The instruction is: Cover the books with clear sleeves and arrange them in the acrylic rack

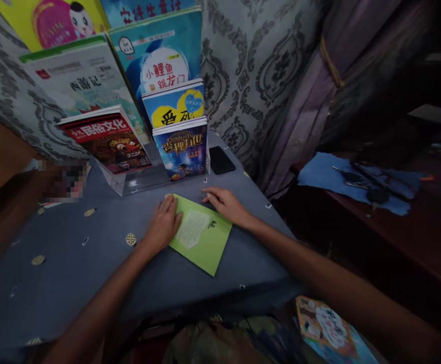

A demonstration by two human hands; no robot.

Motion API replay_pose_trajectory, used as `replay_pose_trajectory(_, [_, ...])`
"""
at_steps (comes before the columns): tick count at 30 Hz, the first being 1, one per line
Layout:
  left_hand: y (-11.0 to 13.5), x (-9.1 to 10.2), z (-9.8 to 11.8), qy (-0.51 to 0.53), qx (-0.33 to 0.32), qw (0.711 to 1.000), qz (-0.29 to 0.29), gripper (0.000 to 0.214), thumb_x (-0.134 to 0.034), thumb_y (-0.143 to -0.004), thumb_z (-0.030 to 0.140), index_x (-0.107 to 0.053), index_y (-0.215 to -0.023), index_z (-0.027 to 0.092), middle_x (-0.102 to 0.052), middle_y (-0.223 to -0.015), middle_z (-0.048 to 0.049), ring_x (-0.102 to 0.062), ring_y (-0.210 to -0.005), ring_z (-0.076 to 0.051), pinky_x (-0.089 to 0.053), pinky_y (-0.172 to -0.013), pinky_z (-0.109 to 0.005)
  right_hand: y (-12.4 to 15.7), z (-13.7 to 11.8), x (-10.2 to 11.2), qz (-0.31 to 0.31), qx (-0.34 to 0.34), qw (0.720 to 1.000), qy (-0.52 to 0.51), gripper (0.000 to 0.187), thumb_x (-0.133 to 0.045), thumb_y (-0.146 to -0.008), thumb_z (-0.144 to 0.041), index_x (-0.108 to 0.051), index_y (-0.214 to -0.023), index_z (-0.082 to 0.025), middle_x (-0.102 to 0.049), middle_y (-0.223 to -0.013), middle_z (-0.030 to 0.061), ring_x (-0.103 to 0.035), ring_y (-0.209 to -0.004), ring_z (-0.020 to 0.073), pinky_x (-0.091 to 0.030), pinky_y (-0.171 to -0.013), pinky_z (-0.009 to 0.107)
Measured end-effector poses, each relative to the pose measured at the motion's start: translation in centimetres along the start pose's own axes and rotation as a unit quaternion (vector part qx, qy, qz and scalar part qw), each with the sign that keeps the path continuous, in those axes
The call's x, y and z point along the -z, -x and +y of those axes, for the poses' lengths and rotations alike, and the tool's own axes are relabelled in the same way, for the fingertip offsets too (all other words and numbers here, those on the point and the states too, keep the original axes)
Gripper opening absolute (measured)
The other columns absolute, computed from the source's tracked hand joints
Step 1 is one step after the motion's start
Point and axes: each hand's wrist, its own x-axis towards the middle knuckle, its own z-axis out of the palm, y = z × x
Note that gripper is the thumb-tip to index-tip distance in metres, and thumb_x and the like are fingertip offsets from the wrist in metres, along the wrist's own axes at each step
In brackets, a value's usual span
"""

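A thin green booklet (205,237) lies flat on the blue-grey tablecloth (91,273), its back cover up with a white text patch. My left hand (164,223) rests palm down on the booklet's left edge, fingers stretched out. My right hand (226,203) lies flat at the booklet's upper right corner, fingers extended toward the left, touching its top edge. Neither hand grips anything.
A clear stepped stand (144,177) behind the booklet holds several books, among them a red one (108,139) and a dark blue one (182,149). A black phone (221,160) lies to its right. A colourful book (328,328) lies below the table edge. A wooden surface with blue cloth (356,182) stands right.
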Motion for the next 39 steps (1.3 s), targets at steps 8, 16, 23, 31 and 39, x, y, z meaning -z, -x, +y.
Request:
replay_pose_trajectory(8, [-0.4,0.4,2.6,0.002,-0.074,0.996,-0.047,0.047,-0.035,-0.102,0.029,-0.050,-0.143,0.011,-0.049,-0.153,-0.0170,-0.041,-0.146,-0.027,-0.031,-0.123,-0.052,4.5,-0.1,1.7,0.063,-0.036,0.997,-0.011,0.040,-0.042,-0.101,-0.040,-0.069,-0.119,-0.017,-0.078,-0.085,0.0056,-0.066,-0.072,0.0194,-0.049,-0.069,0.031])
replay_pose_trajectory(16, [-0.9,0.1,7.3,0.048,-0.205,0.971,-0.109,0.044,-0.037,-0.104,0.029,-0.049,-0.145,0.016,-0.048,-0.154,-0.0144,-0.037,-0.149,-0.024,-0.029,-0.123,-0.051,3.6,0.0,1.9,0.078,-0.022,0.996,-0.022,0.049,-0.039,-0.101,-0.053,-0.071,-0.112,-0.016,-0.075,-0.075,0.0032,-0.069,-0.076,0.0195,-0.050,-0.077,0.031])
replay_pose_trajectory(23, [-1.3,2.2,6.2,0.061,-0.312,0.919,-0.232,0.095,-0.063,-0.084,0.068,-0.027,-0.158,0.021,-0.024,-0.165,-0.0175,-0.015,-0.156,-0.030,-0.014,-0.126,-0.056,3.9,-0.3,2.2,0.082,-0.016,0.996,-0.006,0.049,-0.036,-0.102,-0.050,-0.072,-0.095,-0.018,-0.071,-0.068,0.0022,-0.067,-0.070,0.0183,-0.050,-0.075,0.030])
replay_pose_trajectory(31, [0.4,3.0,6.2,0.053,-0.302,0.921,-0.240,0.093,-0.056,-0.087,0.070,-0.019,-0.160,0.026,-0.022,-0.166,-0.0148,-0.012,-0.156,-0.030,-0.010,-0.125,-0.058,4.1,-0.7,2.2,0.092,-0.022,0.995,0.014,0.042,-0.038,-0.103,-0.042,-0.071,-0.088,-0.019,-0.075,-0.075,0.0039,-0.067,-0.072,0.0193,-0.048,-0.072,0.029])
replay_pose_trajectory(39, [1.0,2.5,7.3,-0.003,-0.286,0.933,-0.219,0.094,-0.046,-0.087,0.077,-0.024,-0.159,0.019,-0.024,-0.165,-0.0186,-0.009,-0.156,-0.035,-0.013,-0.123,-0.063,4.0,-0.4,2.9,0.134,-0.058,0.989,0.002,0.035,-0.040,-0.102,-0.038,-0.069,-0.091,-0.020,-0.078,-0.085,0.0058,-0.070,-0.085,0.0227,-0.048,-0.078,0.032])
